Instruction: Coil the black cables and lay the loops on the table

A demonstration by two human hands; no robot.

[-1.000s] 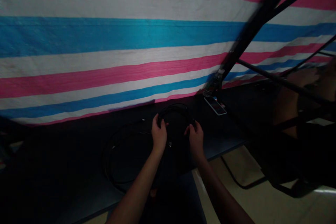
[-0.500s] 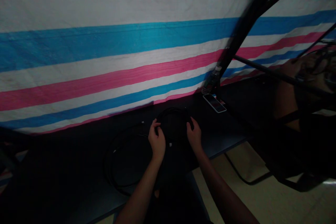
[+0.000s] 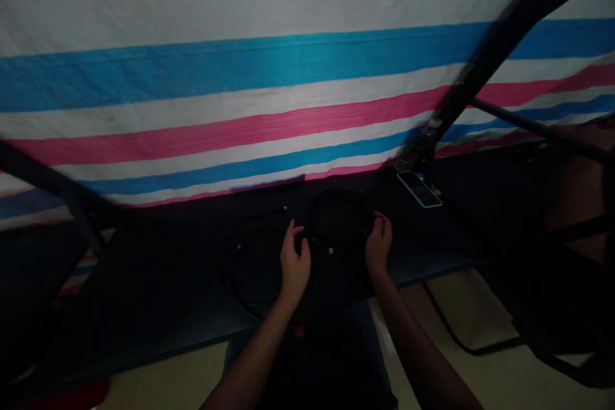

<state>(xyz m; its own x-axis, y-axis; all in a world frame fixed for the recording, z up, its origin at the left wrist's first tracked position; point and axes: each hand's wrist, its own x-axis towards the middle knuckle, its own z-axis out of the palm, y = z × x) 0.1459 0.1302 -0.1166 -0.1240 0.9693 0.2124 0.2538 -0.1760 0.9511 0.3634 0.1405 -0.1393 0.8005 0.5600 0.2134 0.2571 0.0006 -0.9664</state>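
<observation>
A coiled black cable [image 3: 336, 191] lies on the dark table between my two hands. At the coil's left side is my left hand [image 3: 294, 262], its thumb and fingers apart with nothing visible between them. My right hand [image 3: 378, 242] is beside the coil's right edge, with the fingers loosely curved and no cable seen in them. A pale cable plug [image 3: 330, 250] rests just below the coil. Left of my left hand lies a second, looser black cable [image 3: 246, 302] with light-coloured ends. Poor light hides whether fingertips touch the coil.
A phone [image 3: 419, 189] and a clear bottle [image 3: 420, 144] are at the back right of the table [image 3: 158, 282]. Dark metal bars [image 3: 500, 32] slant up on the right and left. Behind hangs a striped sheet [image 3: 240, 77]. Another person's arm [image 3: 583, 198] is at far right.
The view has swung right to left, so the table and cables appear farther right. My hands have drawn slightly away from the coil, which now lies flat between them.
</observation>
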